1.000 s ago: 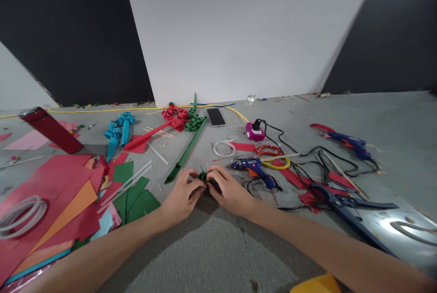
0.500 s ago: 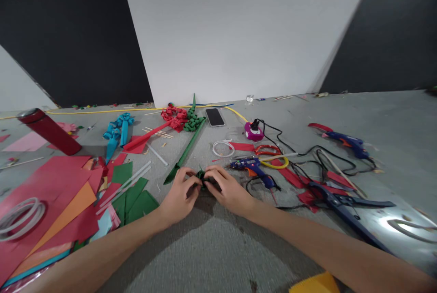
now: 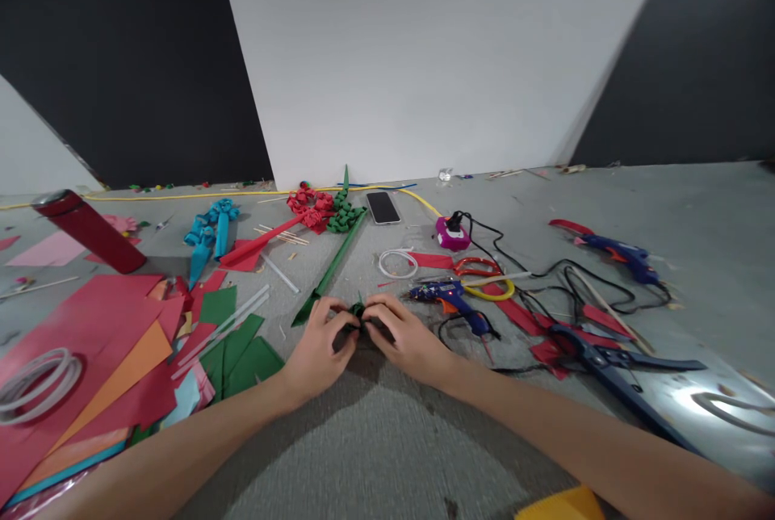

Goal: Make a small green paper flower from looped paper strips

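My left hand [image 3: 325, 340] and my right hand [image 3: 404, 334] meet at the middle of the floor, fingertips pinching a small folded piece of dark green paper [image 3: 358, 311] between them. The fingers hide most of its shape. Just beyond the left hand lies a long green rolled-paper stem [image 3: 334, 266], with curled green paper [image 3: 345, 215] at its far end. Beside that rests a red paper flower [image 3: 310, 207] with a red stalk. A blue glue gun [image 3: 449, 299] lies right of my right hand, and green paper pieces [image 3: 239, 358] lie left of my left hand.
Red paper sheets [image 3: 90, 318], a red flask [image 3: 90, 233] and blue paper pieces [image 3: 209, 233] are on the left. A phone [image 3: 383, 208] lies ahead. On the right are a purple power socket [image 3: 453, 234], black cables, another glue gun [image 3: 623, 253] and a large dark blue cutter [image 3: 617, 383].
Both hands stay pinched on the green paper, with only a slight shift of the fingers. The whole view has moved a few pixels.
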`<state>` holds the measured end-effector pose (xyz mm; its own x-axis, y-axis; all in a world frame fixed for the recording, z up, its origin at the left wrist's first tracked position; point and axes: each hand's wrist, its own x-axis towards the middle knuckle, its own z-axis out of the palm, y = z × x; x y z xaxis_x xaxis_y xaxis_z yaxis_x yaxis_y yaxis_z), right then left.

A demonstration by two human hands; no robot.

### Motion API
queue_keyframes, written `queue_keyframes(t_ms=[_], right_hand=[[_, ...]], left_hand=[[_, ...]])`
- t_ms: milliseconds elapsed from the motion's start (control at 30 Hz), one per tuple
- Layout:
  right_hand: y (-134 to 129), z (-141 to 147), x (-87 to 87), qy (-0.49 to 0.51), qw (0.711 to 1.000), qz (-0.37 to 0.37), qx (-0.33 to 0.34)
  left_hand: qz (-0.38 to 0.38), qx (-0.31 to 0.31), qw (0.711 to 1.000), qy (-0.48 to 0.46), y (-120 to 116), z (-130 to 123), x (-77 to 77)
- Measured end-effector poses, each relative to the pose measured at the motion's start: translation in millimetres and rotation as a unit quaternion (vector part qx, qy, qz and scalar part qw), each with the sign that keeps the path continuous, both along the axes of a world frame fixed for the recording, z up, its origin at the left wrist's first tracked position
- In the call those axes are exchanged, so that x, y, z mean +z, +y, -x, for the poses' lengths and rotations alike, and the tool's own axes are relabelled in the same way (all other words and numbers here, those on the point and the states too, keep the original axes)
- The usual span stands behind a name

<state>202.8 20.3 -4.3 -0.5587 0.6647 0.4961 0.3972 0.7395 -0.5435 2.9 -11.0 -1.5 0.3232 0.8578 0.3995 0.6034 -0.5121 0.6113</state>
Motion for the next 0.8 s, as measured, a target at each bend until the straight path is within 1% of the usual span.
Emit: queue_keyframes(t_ms=[267,800], right_hand=[[-0.3,-0.5,-1.5,-0.005,1.000,-0.010,-0.007],[-2.4,-0.1,-0.5,-0.039,0.999,-0.011,-0.023]], left_hand=[[-0.016,-0.015,1.000,-0.009,2.5,1.5,-1.3],[-0.005,-0.018,1.000,-0.002,3.3,2.5,0.3]])
